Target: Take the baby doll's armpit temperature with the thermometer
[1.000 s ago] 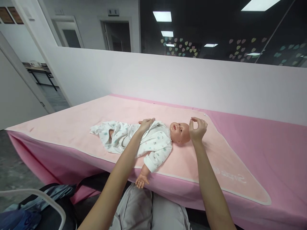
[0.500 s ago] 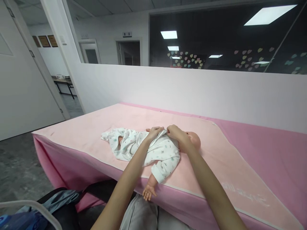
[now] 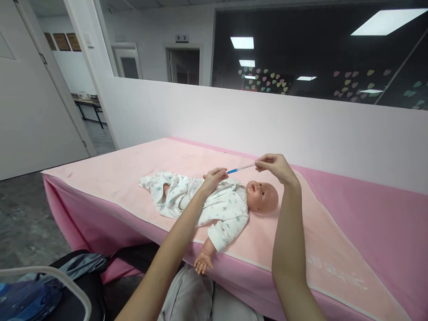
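Observation:
A doll [image 3: 261, 197] in a white patterned baby suit [image 3: 224, 205] lies on its back, its head to the right and one arm over the table's front edge. Above its chest, a slim clear thermometer [image 3: 245, 166] with a blue end spans the gap between my hands. My right hand [image 3: 274, 167], raised beyond the doll's head, pinches the clear end. My left hand [image 3: 216, 178] is closed at the blue end, just over the suit; its fingertips partly hide that end.
A pale pink cover [image 3: 127, 178] lies over a darker pink cloth [image 3: 377, 209] on the table. Behind it rises a white wall [image 3: 200, 109] with a window above. At lower left are a chair [image 3: 83, 290] and a blue container [image 3: 30, 296].
My right hand has moved up and right from the suit's collar, and the thermometer now shows between both hands. The doll's face is uncovered. My left hand has stayed near the chest.

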`<state>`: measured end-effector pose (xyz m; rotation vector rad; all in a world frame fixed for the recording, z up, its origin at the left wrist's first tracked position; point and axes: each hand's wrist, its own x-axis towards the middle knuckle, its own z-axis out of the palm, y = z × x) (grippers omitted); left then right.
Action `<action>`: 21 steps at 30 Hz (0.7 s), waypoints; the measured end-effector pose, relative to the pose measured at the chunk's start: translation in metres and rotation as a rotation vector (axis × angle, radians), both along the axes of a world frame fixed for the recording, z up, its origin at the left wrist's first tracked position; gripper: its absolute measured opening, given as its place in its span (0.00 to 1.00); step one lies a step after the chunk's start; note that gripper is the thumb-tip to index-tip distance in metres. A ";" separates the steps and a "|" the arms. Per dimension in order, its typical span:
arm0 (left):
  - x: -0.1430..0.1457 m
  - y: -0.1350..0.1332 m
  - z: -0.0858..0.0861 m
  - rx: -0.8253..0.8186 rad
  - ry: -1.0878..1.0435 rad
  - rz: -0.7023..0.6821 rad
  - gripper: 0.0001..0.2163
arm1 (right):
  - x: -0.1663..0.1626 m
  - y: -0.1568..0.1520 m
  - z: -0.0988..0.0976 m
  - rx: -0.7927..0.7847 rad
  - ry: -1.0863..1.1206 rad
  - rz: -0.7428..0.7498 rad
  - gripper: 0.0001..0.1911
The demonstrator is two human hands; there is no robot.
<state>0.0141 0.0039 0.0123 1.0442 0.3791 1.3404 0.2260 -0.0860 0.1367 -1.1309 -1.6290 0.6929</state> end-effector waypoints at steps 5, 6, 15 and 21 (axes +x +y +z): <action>-0.003 -0.004 0.003 -0.064 -0.137 -0.014 0.10 | -0.004 0.017 -0.009 -0.046 0.087 0.078 0.16; -0.004 -0.005 0.003 -0.064 -0.163 -0.041 0.10 | -0.004 0.019 -0.010 -0.044 0.111 0.077 0.17; -0.006 -0.005 0.002 -0.100 -0.302 -0.071 0.06 | -0.002 0.017 -0.012 -0.092 0.071 0.088 0.16; -0.006 -0.004 0.003 -0.106 -0.293 -0.141 0.02 | 0.001 0.009 -0.007 -0.305 -0.203 0.211 0.13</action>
